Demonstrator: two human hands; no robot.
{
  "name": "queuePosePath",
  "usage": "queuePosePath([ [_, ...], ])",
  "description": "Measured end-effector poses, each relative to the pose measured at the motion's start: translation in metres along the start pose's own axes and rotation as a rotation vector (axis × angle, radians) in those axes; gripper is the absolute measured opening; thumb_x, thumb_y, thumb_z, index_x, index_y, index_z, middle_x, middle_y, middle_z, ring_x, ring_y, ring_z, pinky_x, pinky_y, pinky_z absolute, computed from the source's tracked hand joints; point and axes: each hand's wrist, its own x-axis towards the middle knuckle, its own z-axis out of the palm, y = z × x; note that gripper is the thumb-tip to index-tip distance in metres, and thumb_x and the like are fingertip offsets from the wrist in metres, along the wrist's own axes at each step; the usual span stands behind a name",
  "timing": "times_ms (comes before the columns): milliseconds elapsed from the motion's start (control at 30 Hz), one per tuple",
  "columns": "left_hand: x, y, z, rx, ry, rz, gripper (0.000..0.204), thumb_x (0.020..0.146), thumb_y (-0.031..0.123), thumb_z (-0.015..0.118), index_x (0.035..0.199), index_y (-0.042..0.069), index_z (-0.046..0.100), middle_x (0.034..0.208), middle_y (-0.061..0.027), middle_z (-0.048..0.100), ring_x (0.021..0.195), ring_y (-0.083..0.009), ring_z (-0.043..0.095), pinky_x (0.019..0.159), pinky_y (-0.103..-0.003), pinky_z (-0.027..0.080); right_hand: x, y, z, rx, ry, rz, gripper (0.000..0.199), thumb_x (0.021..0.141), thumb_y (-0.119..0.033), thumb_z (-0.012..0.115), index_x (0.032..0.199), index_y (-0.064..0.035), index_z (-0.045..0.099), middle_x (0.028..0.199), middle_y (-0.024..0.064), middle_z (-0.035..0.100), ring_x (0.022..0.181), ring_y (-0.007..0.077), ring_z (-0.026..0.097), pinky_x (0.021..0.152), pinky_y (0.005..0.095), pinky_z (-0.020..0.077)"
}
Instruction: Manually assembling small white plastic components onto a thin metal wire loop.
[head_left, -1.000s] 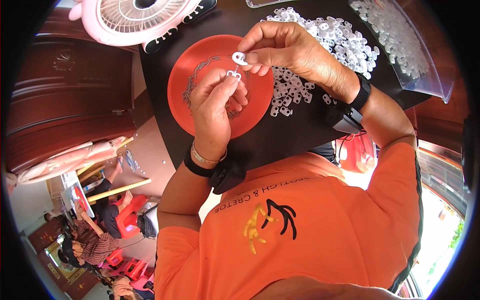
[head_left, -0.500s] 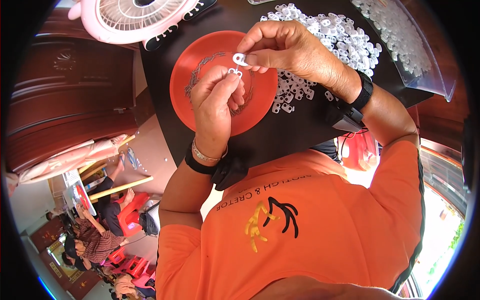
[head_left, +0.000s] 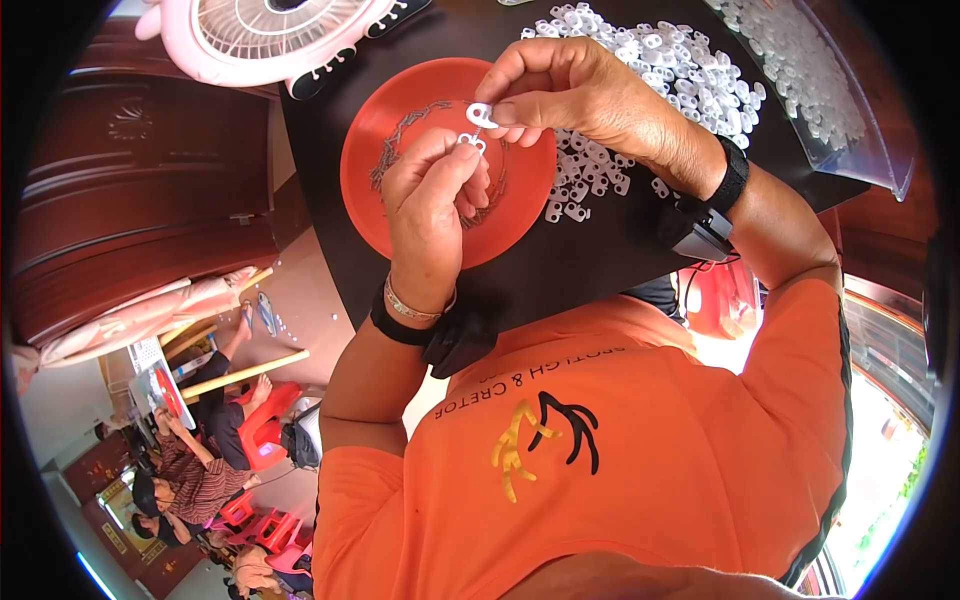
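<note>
Over the orange-red bowl (head_left: 365, 215), my two hands meet at small white plastic pieces. My left hand (head_left: 428, 195) pinches one small white plastic clip (head_left: 472, 143) between thumb and fingertips. A thin metal pin seems to stand up from it. My right hand (head_left: 575, 95) grips another white plastic piece (head_left: 480, 115), rounded with a hole, just above the left one. Whether the two pieces are joined through the pin is too small to tell. Small metal pins (head_left: 388, 152) lie in a ring in the bowl, partly hidden behind my left hand.
A heap of loose white plastic pieces (head_left: 690, 80) spreads right of the bowl on the black table (head_left: 580, 255). Beyond it stands a clear plastic bin (head_left: 850, 165) of similar pieces. A pink fan (head_left: 230, 70) sits at the far left. Other people (head_left: 190, 480) sit farther off.
Both hands keep their grips and hold almost the same place over the bowl. The right hand's white piece has shifted only very slightly.
</note>
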Motion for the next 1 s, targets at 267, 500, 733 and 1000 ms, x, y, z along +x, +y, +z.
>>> queuePosePath([
  [267, 0.001, -0.002, -0.001, 0.008, -0.001, -0.014, 0.022, 0.088, 0.018, 0.054, 0.073, 0.002, 0.055, 0.064, -0.0005, 0.053, 0.054, -0.0058, 0.045, 0.05, -0.021, 0.034, -0.003, 0.001, 0.008, -0.11, 0.006, -0.1, 0.015, 0.086, -0.006, 0.066, 0.099, -0.0003, 0.065, 0.086, 0.0029, 0.066, 0.08, 0.0076, 0.062, 0.074, 0.0218, 0.0508],
  [500, -0.001, -0.006, -0.001, 0.046, -0.014, 0.031, 0.022, 0.093, 0.017, 0.049, 0.078, 0.002, 0.056, 0.065, -0.0024, 0.054, 0.053, -0.0075, 0.046, 0.049, -0.02, 0.033, -0.004, 0.006, 0.013, -0.203, 0.043, -0.203, 0.013, 0.085, -0.005, 0.066, 0.097, -0.0008, 0.066, 0.083, 0.0031, 0.068, 0.081, 0.0083, 0.064, 0.076, 0.024, 0.0506],
  [733, -0.002, -0.006, 0.003, -0.05, 0.024, 0.015, 0.022, 0.092, 0.017, 0.05, 0.08, 0.001, 0.058, 0.065, -0.0023, 0.055, 0.054, -0.008, 0.048, 0.05, -0.021, 0.034, -0.006, 0.009, 0.019, -0.383, 0.074, -0.29, 0.016, 0.081, -0.004, 0.068, 0.096, -0.0016, 0.063, 0.078, 0.0048, 0.069, 0.075, 0.0114, 0.066, 0.07, 0.0251, 0.0524],
  [1000, -0.001, -0.007, 0.003, -0.119, 0.043, -0.011, 0.022, 0.091, 0.019, 0.052, 0.084, 0.0, 0.061, 0.067, -0.0044, 0.06, 0.054, -0.0087, 0.052, 0.051, -0.021, 0.038, -0.009, 0.001, 0.02, -0.474, 0.051, -0.21, 0.021, 0.079, -0.003, 0.072, 0.099, -0.0055, 0.064, 0.088, 0.0004, 0.064, 0.081, 0.0084, 0.063, 0.07, 0.0236, 0.0495],
])
